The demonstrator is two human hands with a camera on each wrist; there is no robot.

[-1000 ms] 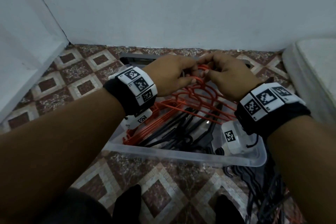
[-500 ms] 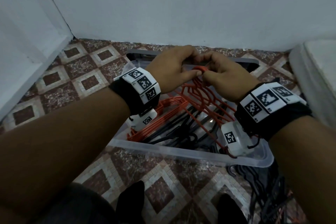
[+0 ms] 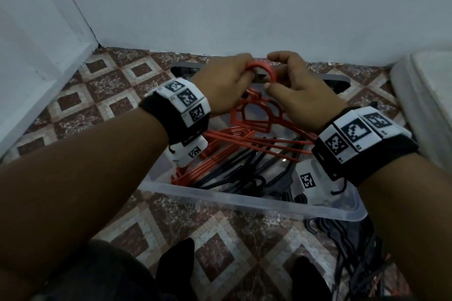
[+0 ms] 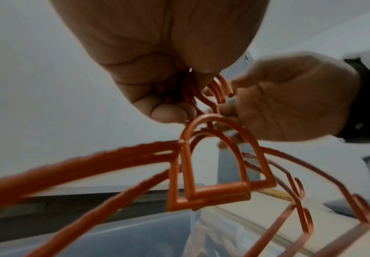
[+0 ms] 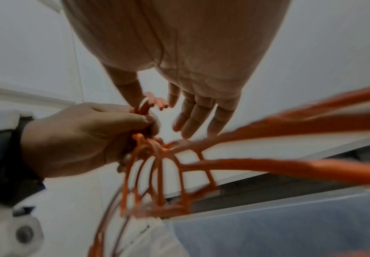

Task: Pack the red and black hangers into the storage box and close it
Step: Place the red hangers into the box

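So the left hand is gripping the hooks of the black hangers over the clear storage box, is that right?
Not quite: the bunch that the left hand grips by the hooks is the red hangers, not the black ones. The head view shows this, and the left wrist view confirms it. The black hangers lie lower down in the clear storage box, and the grip is indeed over that box.

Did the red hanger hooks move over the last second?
Yes. The red hanger hooks rose toward the wall, now over the storage box far edge, gripped by the left hand.
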